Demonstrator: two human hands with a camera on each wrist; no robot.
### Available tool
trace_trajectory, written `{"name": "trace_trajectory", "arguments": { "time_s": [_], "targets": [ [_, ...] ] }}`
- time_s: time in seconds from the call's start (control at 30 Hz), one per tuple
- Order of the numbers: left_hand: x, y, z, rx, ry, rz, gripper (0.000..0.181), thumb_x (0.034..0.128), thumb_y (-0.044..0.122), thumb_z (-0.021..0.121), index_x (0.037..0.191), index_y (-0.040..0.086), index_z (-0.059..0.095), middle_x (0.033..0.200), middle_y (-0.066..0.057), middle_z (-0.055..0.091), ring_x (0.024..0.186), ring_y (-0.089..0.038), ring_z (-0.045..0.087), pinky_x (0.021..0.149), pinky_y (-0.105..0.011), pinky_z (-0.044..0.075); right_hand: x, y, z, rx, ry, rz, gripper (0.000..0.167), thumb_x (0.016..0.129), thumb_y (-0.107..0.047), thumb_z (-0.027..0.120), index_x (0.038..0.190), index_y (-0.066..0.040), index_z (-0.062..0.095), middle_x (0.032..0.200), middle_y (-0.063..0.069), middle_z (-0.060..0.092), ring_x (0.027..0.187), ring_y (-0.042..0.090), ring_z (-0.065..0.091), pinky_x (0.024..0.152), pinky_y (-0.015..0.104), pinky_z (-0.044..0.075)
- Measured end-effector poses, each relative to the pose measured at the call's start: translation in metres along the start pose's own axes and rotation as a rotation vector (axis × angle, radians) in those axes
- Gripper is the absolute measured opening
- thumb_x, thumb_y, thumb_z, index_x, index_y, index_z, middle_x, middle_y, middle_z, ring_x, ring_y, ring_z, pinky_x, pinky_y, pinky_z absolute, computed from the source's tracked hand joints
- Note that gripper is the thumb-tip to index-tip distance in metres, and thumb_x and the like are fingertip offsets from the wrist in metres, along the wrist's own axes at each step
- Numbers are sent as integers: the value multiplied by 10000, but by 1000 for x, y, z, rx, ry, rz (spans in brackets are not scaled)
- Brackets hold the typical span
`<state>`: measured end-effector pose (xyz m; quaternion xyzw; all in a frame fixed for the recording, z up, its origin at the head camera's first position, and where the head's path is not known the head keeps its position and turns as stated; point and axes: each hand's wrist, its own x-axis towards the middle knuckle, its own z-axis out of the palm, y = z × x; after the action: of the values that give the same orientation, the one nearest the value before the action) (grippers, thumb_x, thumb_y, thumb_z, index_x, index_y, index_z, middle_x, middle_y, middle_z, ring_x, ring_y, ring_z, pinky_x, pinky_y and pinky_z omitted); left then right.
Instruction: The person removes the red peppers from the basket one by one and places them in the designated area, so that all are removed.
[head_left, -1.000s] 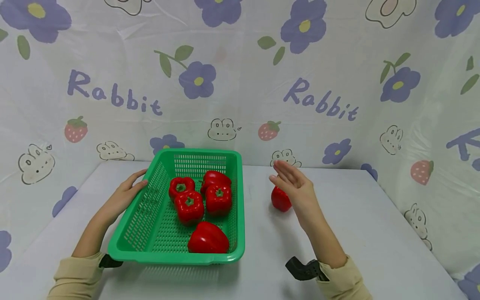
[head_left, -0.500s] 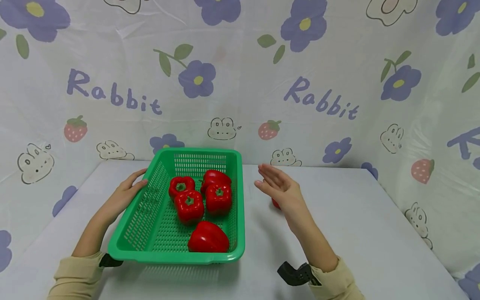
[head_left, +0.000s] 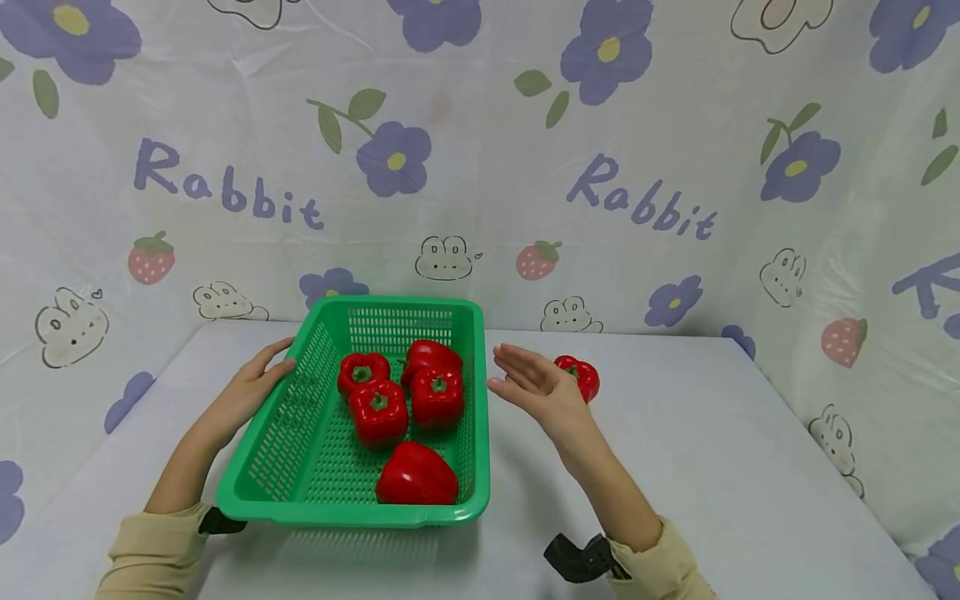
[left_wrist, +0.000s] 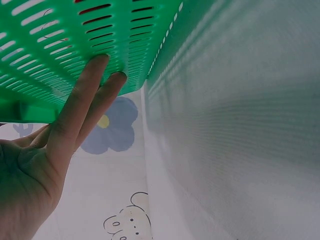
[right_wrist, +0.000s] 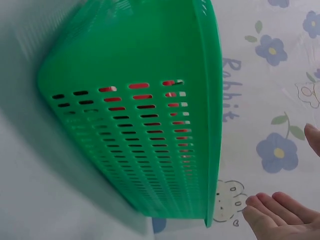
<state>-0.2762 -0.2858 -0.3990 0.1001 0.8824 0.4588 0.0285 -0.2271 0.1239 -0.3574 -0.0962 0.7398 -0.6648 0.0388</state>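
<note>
The green basket [head_left: 352, 515] has rows of little holes and sits on the white table [head_left: 712, 433] with five shiny red peppers [head_left: 378, 414] inside. The left hand [head_left: 246, 392] lays straight fingers on its left side; the thumb is hard to see. The right hand [head_left: 543, 396] is loose, just beside its right edge. Another pepper [head_left: 588, 382] peeks out behind, with table stretching right.

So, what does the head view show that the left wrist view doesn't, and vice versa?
Only the head view: the right hand, the loose red pepper partly behind it, and a clear look at five peppers in the green basket.

Only the left wrist view: the palm of the left hand, with two fingertips against the basket's outside.

Both: the left hand, the basket and the patterned backdrop.
</note>
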Motion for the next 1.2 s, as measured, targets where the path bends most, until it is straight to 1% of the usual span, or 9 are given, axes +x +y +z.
{"name": "trace_trajectory", "arguments": {
  "time_s": [0.1, 0.2, 0.33, 0.43, 0.53, 0.83, 0.97, 1.07, 1.2],
  "targets": [
    [0, 0, 0, -1, -2, 3, 637, 1061, 424, 338, 1577, 105, 147, 1365, -321, 495, 1027, -155, 620, 906, -416, 482, -1, 1, 4, -1, -18, 5, 587, 885, -270, 728, 1416, -161, 503, 1453, 24, 537, 1349, 177, 505, 1032, 397, 454],
    [0, -1, 0, -3, -3, 5, 637, 1060, 427, 338, 1578, 110, 144, 1368, -319, 493, 1039, -174, 621, 909, -422, 480, -1, 2, 8, 11, -45, 8, 572, 887, -251, 727, 1408, -157, 511, 1453, 54, 536, 1357, 213, 497, 1032, 378, 455],
    [0, -1, 1, -7, -4, 8, 637, 1060, 432, 333, 1579, 116, 141, 1389, -317, 473, 1110, -298, 613, 931, -463, 470, -2, 3, 15, -6, -75, 24, 558, 882, -246, 732, 1394, -165, 526, 1447, 65, 541, 1365, 251, 487, 1031, 383, 458],
    [0, -2, 1, -13, -6, 4, 640, 1060, 437, 333, 1581, 122, 135, 1420, -315, 440, 1182, -395, 565, 963, -512, 444, -4, 4, 20, -36, -97, 36, 573, 872, -260, 742, 1396, -173, 527, 1444, 48, 546, 1366, 256, 485, 1031, 389, 460],
    [0, -2, 2, -15, -7, 2, 643, 1059, 440, 332, 1582, 126, 131, 1436, -317, 420, 1211, -431, 537, 976, -539, 428, -5, 4, 25, -52, -113, 35, 585, 867, -260, 746, 1402, -174, 523, 1442, 38, 547, 1370, 269, 478, 1038, 393, 454],
    [0, -3, 2, -9, -4, 1, 642, 1059, 442, 330, 1581, 124, 134, 1423, -316, 437, 1177, -400, 566, 950, -501, 454, -6, 1, 35, -70, -165, 50, 595, 858, -271, 754, 1398, -176, 523, 1439, 44, 550, 1366, 263, 484, 1030, 385, 461],
    [0, -4, 2, -11, -6, 3, 642, 1059, 440, 329, 1581, 121, 133, 1416, -314, 446, 1161, -366, 579, 935, -477, 465, -4, -1, 41, -71, -203, 51, 595, 869, -263, 746, 1404, -144, 515, 1429, 48, 558, 1361, 261, 490, 1045, 377, 451],
    [0, -4, 2, -20, -11, 6, 645, 1060, 439, 330, 1582, 120, 127, 1428, -317, 431, 1185, -392, 560, 945, -492, 457, -3, -3, 46, -75, -232, 49, 598, 871, -256, 746, 1404, -118, 513, 1425, 63, 559, 1356, 268, 494, 1060, 369, 439],
    [0, -3, 1, -15, -11, 7, 644, 1060, 437, 330, 1581, 117, 128, 1428, -318, 431, 1174, -369, 571, 939, -471, 462, -2, -5, 51, -113, -267, 50, 597, 871, -257, 745, 1399, -100, 517, 1426, 93, 555, 1344, 285, 506, 1056, 380, 445]
  ]
}}
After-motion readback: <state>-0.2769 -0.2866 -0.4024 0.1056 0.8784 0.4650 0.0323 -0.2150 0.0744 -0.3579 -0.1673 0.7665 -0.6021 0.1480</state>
